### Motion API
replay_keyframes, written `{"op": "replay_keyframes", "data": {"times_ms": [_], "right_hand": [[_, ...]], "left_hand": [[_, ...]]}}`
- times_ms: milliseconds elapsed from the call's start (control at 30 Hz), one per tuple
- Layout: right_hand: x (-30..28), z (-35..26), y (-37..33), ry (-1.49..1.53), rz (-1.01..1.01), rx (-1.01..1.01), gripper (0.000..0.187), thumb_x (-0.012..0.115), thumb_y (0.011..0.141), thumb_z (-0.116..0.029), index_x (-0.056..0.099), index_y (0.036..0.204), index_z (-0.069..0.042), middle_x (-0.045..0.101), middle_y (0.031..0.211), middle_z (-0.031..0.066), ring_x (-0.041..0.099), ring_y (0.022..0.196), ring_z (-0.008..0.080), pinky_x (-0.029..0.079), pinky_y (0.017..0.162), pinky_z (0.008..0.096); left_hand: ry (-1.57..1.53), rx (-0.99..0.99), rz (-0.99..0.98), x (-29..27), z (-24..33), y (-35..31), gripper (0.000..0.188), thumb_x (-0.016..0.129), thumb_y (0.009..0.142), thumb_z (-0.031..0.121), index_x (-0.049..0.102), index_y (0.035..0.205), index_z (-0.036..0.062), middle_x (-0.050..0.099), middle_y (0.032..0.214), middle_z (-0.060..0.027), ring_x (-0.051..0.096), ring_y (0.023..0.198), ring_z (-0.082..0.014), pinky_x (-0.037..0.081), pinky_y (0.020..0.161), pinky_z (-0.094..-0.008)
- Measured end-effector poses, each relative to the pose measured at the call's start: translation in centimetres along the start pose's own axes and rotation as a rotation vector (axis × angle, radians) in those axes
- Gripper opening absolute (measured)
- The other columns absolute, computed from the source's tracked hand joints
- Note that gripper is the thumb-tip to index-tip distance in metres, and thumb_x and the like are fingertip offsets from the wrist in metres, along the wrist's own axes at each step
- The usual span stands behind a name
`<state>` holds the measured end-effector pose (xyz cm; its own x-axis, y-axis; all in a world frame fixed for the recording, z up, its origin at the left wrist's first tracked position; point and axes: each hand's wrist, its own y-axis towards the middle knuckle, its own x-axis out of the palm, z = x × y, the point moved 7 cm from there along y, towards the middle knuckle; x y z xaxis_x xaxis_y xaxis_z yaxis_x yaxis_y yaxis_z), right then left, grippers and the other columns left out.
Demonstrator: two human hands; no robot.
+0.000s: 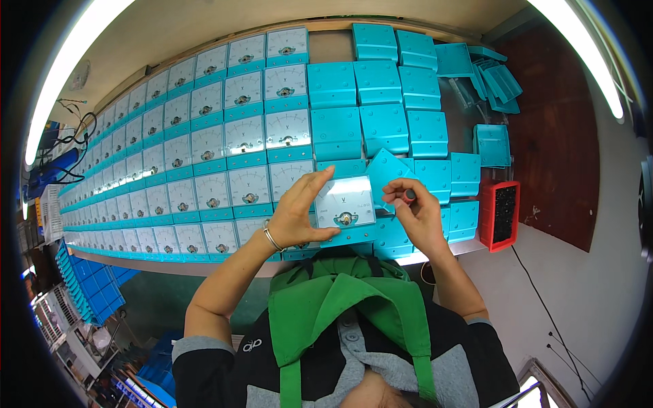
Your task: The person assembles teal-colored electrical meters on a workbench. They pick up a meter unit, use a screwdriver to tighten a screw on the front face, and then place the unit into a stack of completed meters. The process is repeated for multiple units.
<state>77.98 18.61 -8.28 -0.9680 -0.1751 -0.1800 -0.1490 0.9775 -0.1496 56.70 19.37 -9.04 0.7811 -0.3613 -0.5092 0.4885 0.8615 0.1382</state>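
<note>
**Head view: both hands on one meter at the bench edge**

The left hand (299, 214) grips a square panel meter (345, 202) by its left side, thumb under the lower edge and fingers curled over the top, a metal bangle (272, 239) on the wrist. The right hand (420, 211) is closed around a small dark tool (410, 195), pinched between thumb and fingers just beside the meter's right edge (its tip is hidden, so whether it touches the meter cannot be told). The meter is held above the near edge of the workbench (445, 249), white dial up, its turquoise base toward the person.

Just behind the right hand a loose turquoise cover (386, 170) lies tilted. To the left, rows of finished meters (204, 163) with white dials run far along the bench. Behind and to the right lie turquoise cases (381, 109) face down. A red tray (500, 214) of small dark parts sits at the bench's right end. A green apron (333, 306) fills the foreground.
</note>
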Motion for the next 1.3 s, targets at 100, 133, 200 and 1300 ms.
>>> {"op": "replay_keyframes", "data": {"times_ms": [100, 133, 200, 1300], "right_hand": [[-0.3, -4.3, -0.4, 0.063, 0.062, -0.168, 0.020, 0.055, 0.090, -0.001, 0.054, 0.109, 0.004, 0.064, 0.103, 0.0113, 0.059, 0.087, 0.0123, 0.049, 0.077, 0.0260], [-0.3, -5.2, -0.6, 0.060, 0.058, -0.219, 0.020, 0.055, 0.091, -0.003, 0.053, 0.110, 0.005, 0.064, 0.105, 0.0123, 0.060, 0.089, 0.0133, 0.049, 0.078, 0.0268], [-0.3, -5.9, -1.0, 0.123, 0.062, -0.299, 0.022, 0.054, 0.093, -0.006, 0.051, 0.112, 0.005, 0.063, 0.106, 0.0145, 0.061, 0.092, 0.0155, 0.049, 0.081, 0.0288], [2.7, -5.9, -1.7, -0.021, -0.004, -0.293, 0.027, 0.066, 0.082, 0.003, 0.057, 0.107, 0.003, 0.067, 0.094, 0.0127, 0.068, 0.081, 0.0186, 0.054, 0.070, 0.0266]], "left_hand": [[0.019, 0.007, 0.005, 0.1, 0.1, -0.1, 0.102, 0.085, 0.056, 0.021, 0.033, 0.142, 0.0078, 0.054, 0.125, -0.0174, 0.055, 0.112, -0.0327, 0.048, 0.091, -0.0381], [0.010, -0.002, 0.005, 0.1, 0.1, -0.1, 0.101, 0.085, 0.056, 0.021, 0.033, 0.142, 0.0076, 0.054, 0.125, -0.0174, 0.055, 0.112, -0.0328, 0.048, 0.091, -0.0384], [-0.002, -0.012, 0.002, 0.2, 0.2, 0.0, 0.101, 0.085, 0.056, 0.021, 0.033, 0.142, 0.0073, 0.054, 0.125, -0.0174, 0.054, 0.112, -0.0330, 0.048, 0.092, -0.0389], [0.031, 0.049, 0.029, 0.8, 0.3, -0.3, 0.102, 0.084, 0.054, 0.024, 0.035, 0.142, 0.0084, 0.053, 0.122, -0.0196, 0.055, 0.106, -0.0345, 0.048, 0.087, -0.0410]]}}
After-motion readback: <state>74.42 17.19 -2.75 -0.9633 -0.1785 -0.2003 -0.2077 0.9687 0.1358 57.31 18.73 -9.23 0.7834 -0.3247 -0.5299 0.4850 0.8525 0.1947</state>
